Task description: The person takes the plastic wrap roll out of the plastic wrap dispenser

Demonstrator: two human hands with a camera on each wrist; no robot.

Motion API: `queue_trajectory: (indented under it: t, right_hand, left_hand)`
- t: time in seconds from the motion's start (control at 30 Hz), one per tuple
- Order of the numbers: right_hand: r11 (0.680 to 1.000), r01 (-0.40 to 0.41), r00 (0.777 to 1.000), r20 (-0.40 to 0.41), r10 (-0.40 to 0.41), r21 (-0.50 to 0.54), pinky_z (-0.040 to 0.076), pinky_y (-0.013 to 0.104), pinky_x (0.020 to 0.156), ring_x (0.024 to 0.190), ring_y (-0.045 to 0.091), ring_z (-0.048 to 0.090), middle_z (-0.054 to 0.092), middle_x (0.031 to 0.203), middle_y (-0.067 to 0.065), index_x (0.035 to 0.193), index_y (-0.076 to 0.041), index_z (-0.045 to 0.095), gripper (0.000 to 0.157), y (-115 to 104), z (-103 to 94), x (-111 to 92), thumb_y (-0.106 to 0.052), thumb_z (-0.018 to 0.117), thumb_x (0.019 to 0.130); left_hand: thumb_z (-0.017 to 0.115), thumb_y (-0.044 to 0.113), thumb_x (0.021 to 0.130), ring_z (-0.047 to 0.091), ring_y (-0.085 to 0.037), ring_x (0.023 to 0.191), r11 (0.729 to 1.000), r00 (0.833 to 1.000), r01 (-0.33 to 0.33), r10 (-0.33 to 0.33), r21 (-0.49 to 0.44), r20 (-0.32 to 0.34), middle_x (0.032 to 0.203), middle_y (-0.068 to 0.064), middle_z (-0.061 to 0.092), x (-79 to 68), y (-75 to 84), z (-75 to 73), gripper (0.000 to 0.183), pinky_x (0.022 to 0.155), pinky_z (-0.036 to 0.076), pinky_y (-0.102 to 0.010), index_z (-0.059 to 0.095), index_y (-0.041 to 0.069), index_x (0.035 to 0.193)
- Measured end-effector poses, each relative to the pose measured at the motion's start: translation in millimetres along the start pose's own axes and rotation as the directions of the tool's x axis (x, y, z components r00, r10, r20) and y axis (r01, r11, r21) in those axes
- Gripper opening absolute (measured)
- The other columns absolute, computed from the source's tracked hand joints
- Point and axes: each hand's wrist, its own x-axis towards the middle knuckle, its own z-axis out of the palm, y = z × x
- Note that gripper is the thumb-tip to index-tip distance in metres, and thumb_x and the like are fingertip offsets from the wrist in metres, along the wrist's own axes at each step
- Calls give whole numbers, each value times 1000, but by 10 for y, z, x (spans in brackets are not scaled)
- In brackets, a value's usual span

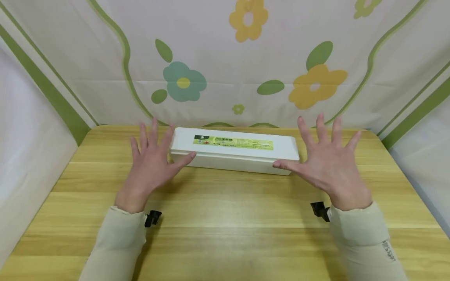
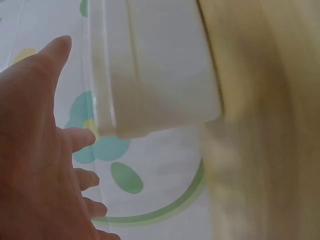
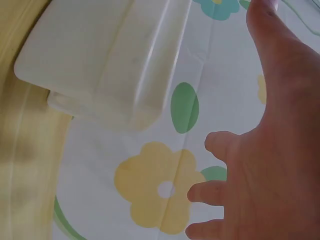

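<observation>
A long white plastic box (image 1: 232, 160) with a lid lies crosswise near the table's far edge. The lid bears a yellow-green label (image 1: 233, 143) whose print marks it as PE cling film. At the box's left end my left hand (image 1: 151, 168) is spread wide, its thumb overlapping the front corner in the head view. My right hand (image 1: 330, 168) spreads its fingers at the other end, thumb across the right front corner in that view. Both wrist views show a gap between each palm (image 2: 30, 150) and the box, and neither hand holds anything.
The wooden table (image 1: 225, 226) runs from the box toward me. Behind it hangs a white cloth (image 1: 225, 50) with flowers and green lines, and similar cloth closes both sides. Small black devices (image 1: 152, 218) sit at both sleeve cuffs.
</observation>
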Motion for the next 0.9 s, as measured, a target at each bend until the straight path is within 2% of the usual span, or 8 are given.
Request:
queue_trajectory:
  t: [0.13, 0.27, 0.47, 0.67, 0.8, 0.9]
  right_hand:
    - [999, -19, 1000, 24, 18, 36, -5, 94, 111, 160, 65, -4, 4, 178, 31, 175, -29, 8, 125, -8, 63, -27, -100, 50, 81]
    - [998, -28, 999, 39, 26, 59, -4, 93, 111, 160, 64, -1, 2, 178, 30, 175, -30, 5, 125, -4, 108, -50, -100, 50, 81]
    - [993, -45, 998, 54, 40, 108, 11, 89, 113, 161, 61, 7, -1, 179, 27, 175, -33, 1, 123, 26, 114, -82, -98, 50, 83]
    - [986, -28, 998, 68, 17, 163, 24, 84, 115, 160, 60, 14, -3, 181, 22, 174, -35, -1, 122, 22, 132, -59, -96, 53, 84]
    - [974, 24, 996, 80, -43, 225, 32, 83, 111, 160, 57, 18, 2, 182, 20, 175, -34, 2, 123, -30, 198, 14, -94, 58, 83]
    - [962, 69, 992, 83, -94, 265, 36, 82, 109, 163, 51, 18, 4, 182, 17, 175, -33, 7, 124, -86, 274, 69, -93, 61, 82]
  left_hand:
    - [61, 77, 96, -19, -53, 163, 999, 1000, -6, 6, -33, 15, 181, -15, -16, -35, -7, 72, 108, 121, -6, -84, 11, 24, 175]
    - [67, 72, 95, -12, -53, 165, 997, 1000, -14, 15, -72, 20, 181, -17, -13, -47, -32, 117, 111, 124, -1, -81, 7, 25, 175]
    - [84, 53, 91, 18, -57, 161, 984, 991, -112, 101, -137, -86, 179, -26, 9, 8, -117, 129, 111, 122, 22, -80, 21, 16, 174]
    - [87, 47, 91, 23, -54, 161, 964, 998, -57, 49, -258, -38, 178, -25, 14, 45, -228, 143, 108, 120, 29, -78, 23, 16, 173]
    - [90, 33, 91, 34, -48, 156, 914, 1000, -31, 27, -405, -16, 174, -20, 30, 78, -282, 185, 99, 119, 39, -72, 33, 15, 170]
    - [91, 25, 90, 40, -43, 154, 842, 1000, 7, 8, -540, 26, 171, -15, 35, 99, -322, 213, 96, 116, 46, -66, 36, 19, 169]
